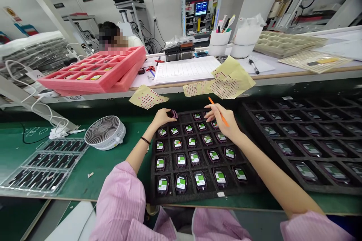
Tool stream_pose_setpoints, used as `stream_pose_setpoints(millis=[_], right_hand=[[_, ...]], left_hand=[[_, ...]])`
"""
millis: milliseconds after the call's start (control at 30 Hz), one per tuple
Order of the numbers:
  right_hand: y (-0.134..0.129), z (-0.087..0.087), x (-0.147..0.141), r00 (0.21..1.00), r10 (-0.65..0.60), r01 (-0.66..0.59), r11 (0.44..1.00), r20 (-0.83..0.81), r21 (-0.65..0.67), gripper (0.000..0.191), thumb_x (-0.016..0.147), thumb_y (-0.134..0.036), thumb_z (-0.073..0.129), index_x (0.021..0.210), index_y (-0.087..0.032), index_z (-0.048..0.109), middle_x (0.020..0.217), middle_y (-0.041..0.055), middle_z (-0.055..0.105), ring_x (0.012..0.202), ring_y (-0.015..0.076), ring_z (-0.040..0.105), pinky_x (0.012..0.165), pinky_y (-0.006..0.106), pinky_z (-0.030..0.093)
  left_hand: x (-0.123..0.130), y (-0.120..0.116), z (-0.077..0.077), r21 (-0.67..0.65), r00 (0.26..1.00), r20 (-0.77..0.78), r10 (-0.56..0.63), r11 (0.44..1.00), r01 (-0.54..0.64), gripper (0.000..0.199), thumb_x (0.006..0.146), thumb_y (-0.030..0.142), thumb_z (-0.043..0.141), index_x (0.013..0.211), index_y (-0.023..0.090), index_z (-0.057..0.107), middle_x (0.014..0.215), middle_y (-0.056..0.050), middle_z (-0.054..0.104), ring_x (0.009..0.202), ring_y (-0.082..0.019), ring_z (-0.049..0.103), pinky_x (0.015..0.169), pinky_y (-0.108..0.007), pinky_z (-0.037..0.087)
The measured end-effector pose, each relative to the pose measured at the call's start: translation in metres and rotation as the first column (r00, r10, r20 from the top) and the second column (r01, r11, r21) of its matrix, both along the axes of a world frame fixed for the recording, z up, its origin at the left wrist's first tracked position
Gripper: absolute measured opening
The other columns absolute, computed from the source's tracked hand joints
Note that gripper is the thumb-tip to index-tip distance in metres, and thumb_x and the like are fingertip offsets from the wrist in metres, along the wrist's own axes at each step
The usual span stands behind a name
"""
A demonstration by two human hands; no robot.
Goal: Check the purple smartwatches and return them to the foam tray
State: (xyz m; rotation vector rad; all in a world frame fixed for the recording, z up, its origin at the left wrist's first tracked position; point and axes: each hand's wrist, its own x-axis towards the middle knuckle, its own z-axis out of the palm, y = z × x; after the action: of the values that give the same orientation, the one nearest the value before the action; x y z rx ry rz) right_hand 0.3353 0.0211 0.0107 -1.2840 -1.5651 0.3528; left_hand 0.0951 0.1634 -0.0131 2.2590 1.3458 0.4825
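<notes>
A black foam tray (pixel 195 197) lies in front of me, with rows of smartwatch bodies, such as a watch (pixel 200 179), in its square pockets. Most of the watches show green and white squares on their screens. At the tray's far left corner, my left hand (pixel 163 118) is closed on a dark purple-edged smartwatch (pixel 173 114), tilted up on its side. My right hand (pixel 224 120) is over the far right part of the tray, closed around a slim orange pen-like stick (pixel 219 112). Its pointed end slants up and to the left. The watches beneath that hand are partly hidden.
A second black foam tray (pixel 283 171) of watches sits at right. On the left are a small white fan (pixel 105 132) and clear plastic trays (pixel 48 167). Along the raised shelf stand pink foam trays (pixel 113 71), a paper form (pixel 185 69) and yellow sticker sheets (pixel 230 79). Behind it, a person sits.
</notes>
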Motion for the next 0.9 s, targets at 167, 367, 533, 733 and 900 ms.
stream_pose_setpoints(millis=[167,367,533,733,900], right_hand=[[0.041,-0.020,0.019,0.952,-0.026,0.130,0.935,0.303,-0.328,0.038,0.101,-0.036,0.033,0.095,-0.016,0.065,0.083,0.0064,0.073,0.077,0.0171,0.072,0.075,0.025,0.053],[0.064,-0.033,0.050,0.834,-0.202,0.437,0.809,0.513,-0.392,0.026,0.096,-0.023,0.043,0.105,-0.010,0.064,0.099,0.0203,0.071,0.096,0.0308,0.068,0.083,0.036,0.047],[0.071,-0.047,0.059,0.796,-0.199,0.496,0.756,0.572,-0.427,0.024,0.094,-0.022,0.046,0.106,-0.010,0.063,0.101,0.0217,0.070,0.095,0.0318,0.068,0.081,0.036,0.047],[0.075,-0.055,0.052,0.809,-0.162,0.453,0.784,0.565,-0.425,0.023,0.094,-0.018,0.044,0.108,-0.012,0.061,0.107,0.0190,0.069,0.102,0.0299,0.066,0.083,0.034,0.046],[0.085,-0.062,0.047,0.842,-0.145,0.436,0.749,0.519,-0.498,0.022,0.094,-0.020,0.050,0.109,-0.009,0.062,0.104,0.0196,0.068,0.101,0.0287,0.065,0.087,0.039,0.048]], left_hand=[[-0.001,0.017,-0.017,0.027,0.988,-0.151,-0.030,0.999,0.035,0.043,0.058,0.030,0.083,0.097,0.013,0.074,0.093,-0.009,0.070,0.081,-0.023,0.063,0.073,-0.030,0.048],[-0.041,0.014,-0.018,0.101,0.959,-0.278,-0.053,0.991,0.084,0.052,0.072,0.042,0.074,0.118,0.018,0.066,0.114,-0.013,0.064,0.107,-0.029,0.058,0.089,-0.034,0.045],[-0.063,-0.011,-0.033,0.134,0.932,-0.354,-0.082,0.982,0.137,0.043,0.094,0.036,0.047,0.136,0.028,0.051,0.145,-0.009,0.047,0.135,-0.029,0.038,0.108,-0.045,0.032],[-0.005,-0.027,-0.023,0.193,0.937,-0.334,-0.105,0.965,0.177,0.044,0.098,0.038,0.034,0.135,0.022,0.049,0.146,-0.011,0.043,0.134,-0.025,0.037,0.111,-0.041,0.028],[0.084,-0.022,-0.022,0.126,0.916,-0.342,-0.212,0.955,0.268,0.036,0.091,0.034,0.050,0.124,0.019,0.057,0.131,-0.010,0.053,0.123,-0.024,0.047,0.104,-0.038,0.036]])
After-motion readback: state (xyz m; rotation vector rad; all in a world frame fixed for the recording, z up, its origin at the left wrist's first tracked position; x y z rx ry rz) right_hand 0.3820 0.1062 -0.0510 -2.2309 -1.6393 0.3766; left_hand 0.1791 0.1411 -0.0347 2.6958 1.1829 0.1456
